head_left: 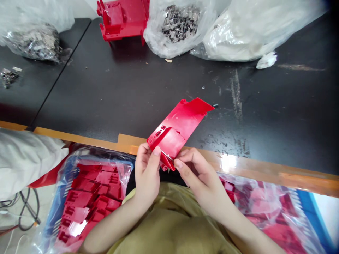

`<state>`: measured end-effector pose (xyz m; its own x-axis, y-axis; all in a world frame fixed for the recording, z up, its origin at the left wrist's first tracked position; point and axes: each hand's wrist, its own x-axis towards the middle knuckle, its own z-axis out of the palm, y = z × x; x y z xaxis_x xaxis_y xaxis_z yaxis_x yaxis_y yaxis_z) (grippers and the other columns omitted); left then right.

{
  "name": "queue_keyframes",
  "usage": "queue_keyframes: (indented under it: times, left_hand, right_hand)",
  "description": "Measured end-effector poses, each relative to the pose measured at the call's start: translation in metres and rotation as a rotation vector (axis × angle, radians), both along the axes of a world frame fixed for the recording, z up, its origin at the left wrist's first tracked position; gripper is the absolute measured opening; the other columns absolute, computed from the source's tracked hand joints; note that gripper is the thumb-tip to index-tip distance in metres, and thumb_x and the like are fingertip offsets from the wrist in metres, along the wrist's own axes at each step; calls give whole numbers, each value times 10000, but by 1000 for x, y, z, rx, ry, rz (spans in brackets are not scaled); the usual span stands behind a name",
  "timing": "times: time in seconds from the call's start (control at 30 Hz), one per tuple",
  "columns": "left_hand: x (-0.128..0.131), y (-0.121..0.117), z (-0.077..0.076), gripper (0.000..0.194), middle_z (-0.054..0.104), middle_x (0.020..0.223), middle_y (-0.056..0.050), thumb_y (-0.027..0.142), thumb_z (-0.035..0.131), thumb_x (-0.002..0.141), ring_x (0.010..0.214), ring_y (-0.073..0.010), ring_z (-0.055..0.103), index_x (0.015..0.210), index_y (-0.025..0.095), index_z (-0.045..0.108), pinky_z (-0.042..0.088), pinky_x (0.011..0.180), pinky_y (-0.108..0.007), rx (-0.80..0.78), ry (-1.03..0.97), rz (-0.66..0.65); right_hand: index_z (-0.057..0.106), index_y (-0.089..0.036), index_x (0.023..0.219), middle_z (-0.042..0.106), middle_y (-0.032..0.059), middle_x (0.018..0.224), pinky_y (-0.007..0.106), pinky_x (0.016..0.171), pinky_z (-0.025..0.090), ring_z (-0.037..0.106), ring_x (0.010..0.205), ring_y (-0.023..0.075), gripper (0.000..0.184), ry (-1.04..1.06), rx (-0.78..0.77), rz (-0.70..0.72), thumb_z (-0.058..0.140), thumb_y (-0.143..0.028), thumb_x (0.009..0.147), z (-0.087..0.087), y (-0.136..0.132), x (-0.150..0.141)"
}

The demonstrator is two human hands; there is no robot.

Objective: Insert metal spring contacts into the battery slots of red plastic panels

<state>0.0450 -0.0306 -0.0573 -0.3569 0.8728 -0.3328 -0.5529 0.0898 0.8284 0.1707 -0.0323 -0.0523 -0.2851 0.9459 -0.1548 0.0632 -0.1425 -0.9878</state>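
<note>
A flat red plastic panel (180, 127) with a raised flap is held over the near edge of the black table (111, 95). My left hand (147, 173) grips its lower left corner, thumb on top. My right hand (198, 176) pinches the lower edge of the panel, where a small metal piece (166, 155) shows between the thumbs. Both hands are closed on the panel.
A blue basket (87, 197) lined with plastic holds several red panels at lower left. Another bag of red parts (265, 208) lies at lower right. At the table's far side sit a red housing (123, 17), a bag of small metal clips (180, 24) and other clear bags (254, 31).
</note>
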Motion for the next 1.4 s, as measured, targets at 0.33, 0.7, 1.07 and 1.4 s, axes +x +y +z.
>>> queue_keyframes:
  times: [0.33,0.7,1.07,1.4]
  left_hand:
    - [-7,2,-1,326,620,659,41,449,794,771,502,-67,517,824,190,603,453,489,-176,-32,59,-75]
    - [-5,8,8,205,629,666,39,317,711,827,535,-75,541,814,189,552,469,530,-182,-115,130,-45]
    - [-10,16,23,217,613,678,34,269,733,773,598,-91,577,759,177,537,502,633,-223,-169,28,-55]
    - [-17,15,25,204,659,768,22,247,708,739,744,-145,665,753,185,514,529,792,-291,-108,-50,-58]
  right_hand:
    - [524,-238,893,606,-3,915,247,740,468,565,842,124,154,7,-17,5,529,-351,997,-2,-1,0]
    - [496,-223,834,558,-26,735,243,586,365,485,634,107,234,-260,56,71,471,-379,1006,12,11,4]
    - [440,-218,793,584,-10,712,262,612,386,521,645,130,227,-262,19,107,442,-358,971,18,24,-4]
    - [409,-225,820,499,-60,713,190,395,258,315,431,39,328,102,-138,27,499,-508,960,3,20,0]
